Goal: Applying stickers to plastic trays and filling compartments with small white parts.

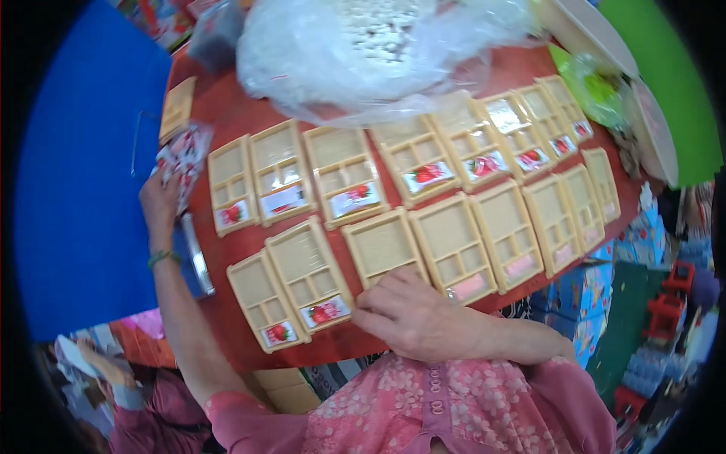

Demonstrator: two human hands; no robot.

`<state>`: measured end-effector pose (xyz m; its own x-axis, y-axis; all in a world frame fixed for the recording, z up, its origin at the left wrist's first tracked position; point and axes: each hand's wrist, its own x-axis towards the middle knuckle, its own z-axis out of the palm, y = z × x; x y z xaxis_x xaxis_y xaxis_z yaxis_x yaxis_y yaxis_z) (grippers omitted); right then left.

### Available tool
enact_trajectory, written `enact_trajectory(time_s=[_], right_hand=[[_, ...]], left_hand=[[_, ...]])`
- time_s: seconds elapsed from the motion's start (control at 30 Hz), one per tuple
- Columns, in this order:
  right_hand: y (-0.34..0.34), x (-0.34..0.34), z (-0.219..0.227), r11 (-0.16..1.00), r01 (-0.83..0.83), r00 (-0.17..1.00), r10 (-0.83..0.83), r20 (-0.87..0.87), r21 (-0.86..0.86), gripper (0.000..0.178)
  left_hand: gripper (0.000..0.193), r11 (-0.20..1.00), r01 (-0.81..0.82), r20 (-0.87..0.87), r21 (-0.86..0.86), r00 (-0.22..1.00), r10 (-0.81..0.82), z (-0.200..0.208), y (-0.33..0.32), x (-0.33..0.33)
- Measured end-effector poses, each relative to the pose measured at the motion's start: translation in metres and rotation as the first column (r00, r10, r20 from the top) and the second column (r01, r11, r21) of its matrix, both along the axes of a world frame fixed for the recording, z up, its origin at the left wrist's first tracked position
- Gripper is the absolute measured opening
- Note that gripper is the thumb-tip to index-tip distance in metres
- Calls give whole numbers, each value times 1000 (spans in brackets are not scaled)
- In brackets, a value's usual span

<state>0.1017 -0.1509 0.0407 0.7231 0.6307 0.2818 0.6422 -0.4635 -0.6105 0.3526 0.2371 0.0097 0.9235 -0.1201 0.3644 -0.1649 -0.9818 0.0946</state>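
Two rows of cream plastic compartment trays (452, 246) lie on the red table. My right hand (404, 314) rests over the lower compartments of a front-row tray (380, 246), fingers curled down; whatever they hold is hidden. At the table's left edge, my left hand (159, 208) touches a loose pile of small strawberry-printed packets (185, 163); its fingers are partly hidden and blurred there. Strawberry packets (429, 175) sit in the bottom compartments of the back-row trays and of the two leftmost front ones. Several front trays at right hold pink pieces (469, 286) instead.
A large clear plastic bag (302, 60) of small white pieces covers the table's far side. A blue board (91, 189) stands at left. Pale basins (654, 129) are at far right, with blue printed cartons (578, 291) below. Another person's hand (106, 367) shows at lower left.
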Motion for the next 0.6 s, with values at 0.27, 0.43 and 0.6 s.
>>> enact_trajectory(time_s=[0.27, 0.43, 0.6], right_hand=[[-11, -19, -3, 995, 79, 995, -83, 56, 67, 30], [-18, -24, -1, 960, 181, 983, -185, -1, 212, 25], [-35, -25, 11, 951, 191, 979, -203, 25, 244, 24]], left_hand=[[26, 998, -1, 194, -66, 981, 14, 4, 6, -6], [23, 938, -72, 276, -338, 945, 173, 39, -23, -25], [14, 354, 83, 92, -931, 996, 10, 78, -98, -99]])
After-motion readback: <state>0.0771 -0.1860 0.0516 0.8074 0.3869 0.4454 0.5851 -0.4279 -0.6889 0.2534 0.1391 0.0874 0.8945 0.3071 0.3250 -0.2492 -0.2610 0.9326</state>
